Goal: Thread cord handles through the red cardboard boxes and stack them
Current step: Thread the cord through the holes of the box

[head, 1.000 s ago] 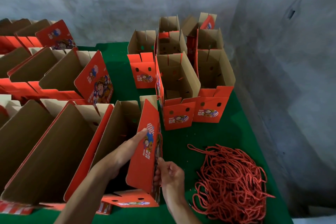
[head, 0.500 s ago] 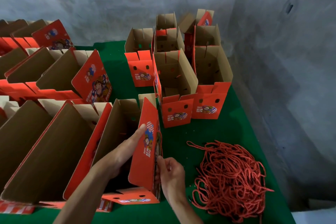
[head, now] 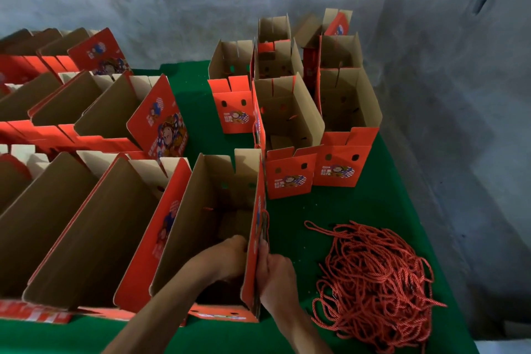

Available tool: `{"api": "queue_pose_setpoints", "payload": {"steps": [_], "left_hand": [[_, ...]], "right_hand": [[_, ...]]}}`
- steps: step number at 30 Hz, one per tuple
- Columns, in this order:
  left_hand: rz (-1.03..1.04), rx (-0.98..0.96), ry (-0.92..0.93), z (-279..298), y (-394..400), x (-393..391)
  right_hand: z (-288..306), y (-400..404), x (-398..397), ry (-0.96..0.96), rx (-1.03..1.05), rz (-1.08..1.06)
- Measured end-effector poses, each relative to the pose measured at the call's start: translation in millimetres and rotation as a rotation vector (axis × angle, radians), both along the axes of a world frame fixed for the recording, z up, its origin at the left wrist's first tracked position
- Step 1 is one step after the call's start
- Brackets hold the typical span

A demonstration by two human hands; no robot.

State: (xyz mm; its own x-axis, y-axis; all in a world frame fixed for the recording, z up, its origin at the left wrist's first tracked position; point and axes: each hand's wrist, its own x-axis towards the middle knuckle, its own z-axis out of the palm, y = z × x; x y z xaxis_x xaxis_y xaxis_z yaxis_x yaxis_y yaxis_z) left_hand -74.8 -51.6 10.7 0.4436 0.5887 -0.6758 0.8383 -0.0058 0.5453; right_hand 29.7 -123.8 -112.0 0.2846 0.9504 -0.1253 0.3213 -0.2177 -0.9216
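Note:
An open red cardboard box with a brown inside stands at the near centre of the green table. My left hand reaches inside it, fingers curled against the inner face of the right wall; what they hold is hidden. My right hand is outside that wall and pinches a red cord that runs up along the wall's outer face. A short cord end pokes through the box's left wall.
A loose pile of red cords lies to the right of my hands. Several open boxes stand in a cluster at the back right. Rows of open boxes fill the left side. Grey walls close the back and right.
The box's right wall has swung from tilted to upright. My left hand moved from the wall's printed face down into the box. My right hand stays at the cord.

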Motion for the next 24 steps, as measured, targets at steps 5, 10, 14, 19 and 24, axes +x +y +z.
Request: {"api": "queue_pose_setpoints", "payload": {"steps": [5, 10, 14, 19, 24], "left_hand": [[0.029, -0.092, 0.014, 2.3, -2.9, 3.9], [0.214, -0.117, -0.004, 0.0, 2.2, -8.1], [0.306, -0.053, -0.211, 10.1, -1.1, -15.1], [0.26, 0.03, -0.373, 29.5, -20.8, -15.3], [-0.078, 0.089, -0.087, 38.6, -37.1, -16.5]], "right_hand": [[-9.1, 0.4, 3.0, 0.228, 0.014, 0.075], [-38.2, 27.0, 59.5, -0.167, -0.046, -0.047], [-52.0, 57.4, 123.3, -0.623, -0.303, -0.103], [-66.4, 68.0, 146.3, -0.753, -0.526, -0.014], [-73.3, 65.5, 136.7, -0.774, -0.512, 0.024]]}}
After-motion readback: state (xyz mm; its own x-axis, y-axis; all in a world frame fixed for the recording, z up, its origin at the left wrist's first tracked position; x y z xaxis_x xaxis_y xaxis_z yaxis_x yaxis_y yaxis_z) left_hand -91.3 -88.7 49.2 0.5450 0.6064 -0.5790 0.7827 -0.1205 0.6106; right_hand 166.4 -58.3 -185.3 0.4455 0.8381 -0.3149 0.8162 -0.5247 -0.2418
